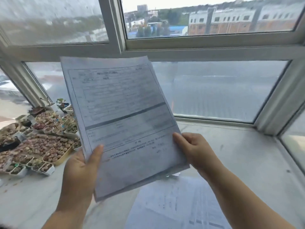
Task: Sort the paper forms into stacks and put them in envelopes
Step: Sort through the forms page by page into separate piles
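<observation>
1. A bundle of paper forms [122, 119] is held up off the table [239, 156] in front of the window [214, 90], tilted so its top leans toward 11 o'clock.
2. The left hand [82, 169] grasps the bundle's lower left edge, thumb pressed on the top sheet; the right hand [193, 149] pinches the lower right edge, fingers curled behind.
3. More loose sheets [175, 204] lie flat on the table at 6 o'clock, partly under the held bundle.
4. Risk: both grips sit low on the bundle, so the sheets could fan or slip out of order (the edges already look slightly staggered).
5. Risk: trays of small potted plants [39, 142] crowd the table at 9 o'clock; a sheet swung that way could pick up soil or knock a pot.
6. Writing: the top form carries printed boxes and lines of text, but it is too blurred to read. No envelopes are in view.
</observation>
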Tool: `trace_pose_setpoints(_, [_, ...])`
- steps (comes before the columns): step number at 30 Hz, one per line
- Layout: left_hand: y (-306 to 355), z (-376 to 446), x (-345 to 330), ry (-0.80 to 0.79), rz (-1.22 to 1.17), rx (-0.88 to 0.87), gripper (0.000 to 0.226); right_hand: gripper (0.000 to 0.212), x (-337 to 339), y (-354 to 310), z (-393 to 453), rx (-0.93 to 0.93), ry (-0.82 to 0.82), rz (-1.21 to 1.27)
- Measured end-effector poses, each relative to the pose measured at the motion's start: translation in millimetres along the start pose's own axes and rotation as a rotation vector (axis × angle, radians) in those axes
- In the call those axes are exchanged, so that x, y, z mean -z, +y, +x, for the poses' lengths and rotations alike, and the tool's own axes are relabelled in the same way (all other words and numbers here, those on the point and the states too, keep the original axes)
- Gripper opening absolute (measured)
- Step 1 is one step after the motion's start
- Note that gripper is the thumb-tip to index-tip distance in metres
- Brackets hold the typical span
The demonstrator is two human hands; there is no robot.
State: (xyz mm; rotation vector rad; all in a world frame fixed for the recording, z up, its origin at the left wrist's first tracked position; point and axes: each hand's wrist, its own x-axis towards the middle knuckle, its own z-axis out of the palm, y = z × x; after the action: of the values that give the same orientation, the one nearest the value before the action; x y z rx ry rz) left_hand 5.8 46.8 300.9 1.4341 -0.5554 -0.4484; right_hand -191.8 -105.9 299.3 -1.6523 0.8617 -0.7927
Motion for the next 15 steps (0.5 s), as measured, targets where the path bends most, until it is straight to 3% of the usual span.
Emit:
trace_pose_setpoints(1, [12.9,-0.9,-2.4,0.0,-0.024,-0.035,0.014,0.068,7.6,-9.6,-0.2,0.026,-0.019,0.048])
trace_pose_setpoints(4, [37.2,1.6,-2.6,-0.015,-0.048,-0.14,0.02,0.026,24.5,-35.8,-1.9,0.076,-0.075,0.198])
trace_pose_setpoints(9, [67.0,12.7,2.0,-0.029,-0.049,-0.237,0.028,0.04,28.1,-75.9,-1.9,0.1,-0.05,0.188])
trace_pose_setpoints(12, [79.7,18.6,8.8,-0.033,-0.079,-0.287,0.022,0.05,35.4,-101.3,-4.4,-0.005,-0.171,0.292])
trace_pose_setpoints(13, [87.5,16.7,7.7,-0.014,-0.096,-0.296,0.02,0.051,38.2,-108.2,-7.8,-0.014,-0.221,0.317])
trace_pose_setpoints(15, [98.0,17.0,7.6,0.0,-0.128,-0.338,0.026,0.033,38.5,-116.5,-16.2,0.05,-0.293,0.284])
